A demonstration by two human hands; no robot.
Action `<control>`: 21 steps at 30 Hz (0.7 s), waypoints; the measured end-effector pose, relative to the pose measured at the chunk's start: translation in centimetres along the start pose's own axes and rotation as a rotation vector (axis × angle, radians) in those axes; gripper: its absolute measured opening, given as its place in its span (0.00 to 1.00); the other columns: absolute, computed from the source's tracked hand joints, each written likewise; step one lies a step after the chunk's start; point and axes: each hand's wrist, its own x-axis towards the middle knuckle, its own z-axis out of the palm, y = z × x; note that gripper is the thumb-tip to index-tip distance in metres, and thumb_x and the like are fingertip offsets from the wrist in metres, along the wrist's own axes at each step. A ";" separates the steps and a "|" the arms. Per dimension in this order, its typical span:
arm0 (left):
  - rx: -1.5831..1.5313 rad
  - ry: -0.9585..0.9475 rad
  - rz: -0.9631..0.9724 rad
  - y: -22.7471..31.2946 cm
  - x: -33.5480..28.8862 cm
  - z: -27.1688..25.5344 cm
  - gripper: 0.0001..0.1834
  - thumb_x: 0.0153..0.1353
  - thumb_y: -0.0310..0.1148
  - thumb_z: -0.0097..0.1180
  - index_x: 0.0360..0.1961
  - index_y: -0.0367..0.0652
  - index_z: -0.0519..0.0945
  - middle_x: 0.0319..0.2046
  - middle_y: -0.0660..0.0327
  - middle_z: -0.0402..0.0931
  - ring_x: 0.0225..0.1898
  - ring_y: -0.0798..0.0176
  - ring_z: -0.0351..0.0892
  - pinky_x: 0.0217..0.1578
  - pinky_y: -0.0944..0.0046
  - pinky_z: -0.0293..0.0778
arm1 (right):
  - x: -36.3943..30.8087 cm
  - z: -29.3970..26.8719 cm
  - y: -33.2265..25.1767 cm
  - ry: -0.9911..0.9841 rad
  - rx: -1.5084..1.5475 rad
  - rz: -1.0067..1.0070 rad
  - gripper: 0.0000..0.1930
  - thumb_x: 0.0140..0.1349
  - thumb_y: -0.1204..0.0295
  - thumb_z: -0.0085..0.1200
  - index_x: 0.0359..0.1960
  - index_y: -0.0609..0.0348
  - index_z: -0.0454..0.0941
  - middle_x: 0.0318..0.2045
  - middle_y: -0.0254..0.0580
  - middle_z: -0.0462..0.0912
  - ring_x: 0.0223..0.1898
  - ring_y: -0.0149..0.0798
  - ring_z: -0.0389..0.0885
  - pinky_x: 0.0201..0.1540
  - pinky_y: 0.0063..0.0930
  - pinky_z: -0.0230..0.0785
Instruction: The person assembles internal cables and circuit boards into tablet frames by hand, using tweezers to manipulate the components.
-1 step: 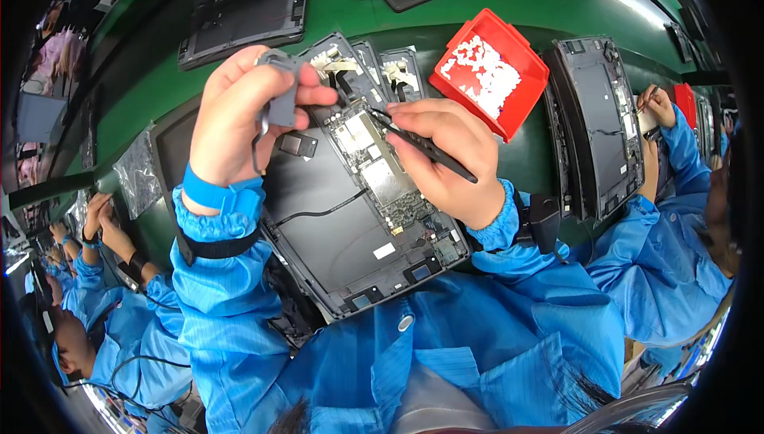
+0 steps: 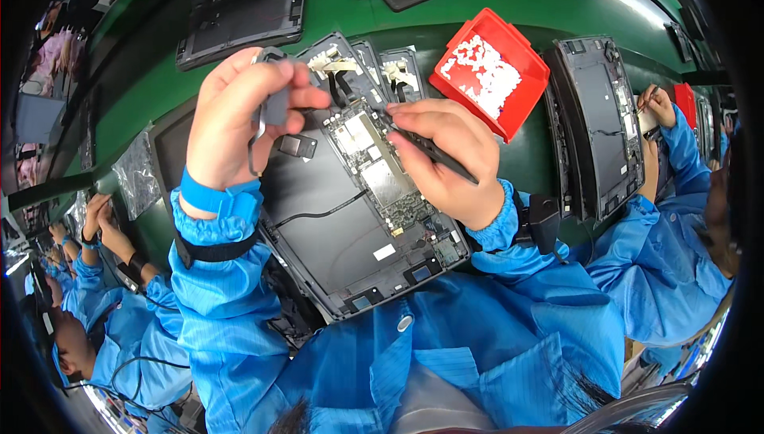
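**Right grip (image 2: 450, 155) closed on a slim black tool (image 2: 446, 162); left grip (image 2: 239, 116) pinching a grey piece (image 2: 274, 104)**

Beneath them, the open device shell (image 2: 318, 255) lies on the counter (image 2: 334, 12). Likely stiff, thin and fairly light, it is best held by its bare rim at seven o'clock; the circuit board (image 2: 410, 213) and loose cable (image 2: 318, 213) look fragile. The grey piece, at eleven o'clock, seems light and smooth: pinch its edges.
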 end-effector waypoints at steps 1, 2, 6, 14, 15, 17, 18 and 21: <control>-0.003 -0.002 -0.005 0.0 -0.1 0.2 0.10 0.57 0.35 0.51 0.33 0.37 0.72 0.32 0.59 0.75 0.35 0.61 0.80 0.24 0.70 0.71 | 0.0 0.0 0.1 0.021 -0.012 0.003 0.12 0.43 0.87 0.60 0.32 0.69 0.75 0.32 0.51 0.80 0.33 0.43 0.81 0.36 0.28 0.73; -0.060 0.031 -0.006 0.1 -0.4 0.4 0.10 0.58 0.35 0.51 0.32 0.38 0.73 0.33 0.59 0.75 0.34 0.61 0.80 0.25 0.70 0.72 | 0.0 0.0 0.1 0.018 -0.014 0.008 0.12 0.43 0.87 0.60 0.32 0.69 0.75 0.32 0.51 0.80 0.33 0.43 0.81 0.36 0.28 0.73; 0.026 0.069 0.039 -0.2 -1.0 1.5 0.10 0.58 0.27 0.52 0.40 0.39 0.69 0.39 0.57 0.76 0.37 0.60 0.80 0.31 0.70 0.76 | 0.0 0.1 0.0 0.048 0.040 0.085 0.11 0.43 0.86 0.59 0.31 0.68 0.75 0.31 0.49 0.79 0.33 0.43 0.80 0.35 0.28 0.73; 0.085 0.157 0.127 -1.9 -0.7 3.1 0.16 0.60 0.23 0.49 0.49 0.33 0.66 0.41 0.53 0.76 0.42 0.53 0.79 0.40 0.66 0.78 | -0.7 0.2 -0.9 0.319 0.838 0.620 0.09 0.55 0.87 0.50 0.37 0.73 0.67 0.37 0.53 0.77 0.41 0.40 0.79 0.45 0.31 0.73; 0.081 0.161 0.128 -2.0 -0.7 3.1 0.14 0.61 0.24 0.49 0.48 0.33 0.67 0.41 0.53 0.76 0.43 0.53 0.79 0.41 0.65 0.78 | -0.8 0.2 -0.8 0.323 0.836 0.623 0.09 0.55 0.87 0.50 0.37 0.73 0.67 0.37 0.53 0.77 0.41 0.40 0.79 0.45 0.31 0.73; 0.079 0.171 0.142 -2.3 -0.7 3.2 0.13 0.62 0.24 0.48 0.48 0.33 0.68 0.41 0.52 0.76 0.43 0.52 0.79 0.41 0.65 0.79 | -1.0 0.5 -0.7 0.327 0.857 0.610 0.08 0.55 0.87 0.51 0.36 0.74 0.68 0.36 0.53 0.77 0.41 0.40 0.79 0.45 0.30 0.73; 0.077 0.187 0.159 -2.3 -0.7 3.2 0.13 0.62 0.24 0.47 0.48 0.34 0.68 0.41 0.52 0.76 0.43 0.52 0.79 0.41 0.64 0.79 | -0.8 0.3 -0.8 0.324 0.880 0.637 0.08 0.54 0.87 0.51 0.36 0.73 0.68 0.36 0.54 0.78 0.41 0.40 0.79 0.45 0.29 0.73; 0.069 0.188 0.161 -2.4 -0.7 3.3 0.12 0.63 0.25 0.46 0.47 0.34 0.68 0.41 0.52 0.76 0.42 0.51 0.79 0.41 0.64 0.79 | -0.9 0.2 -0.7 0.298 0.891 0.676 0.08 0.54 0.87 0.52 0.36 0.73 0.69 0.37 0.54 0.78 0.41 0.39 0.79 0.46 0.29 0.73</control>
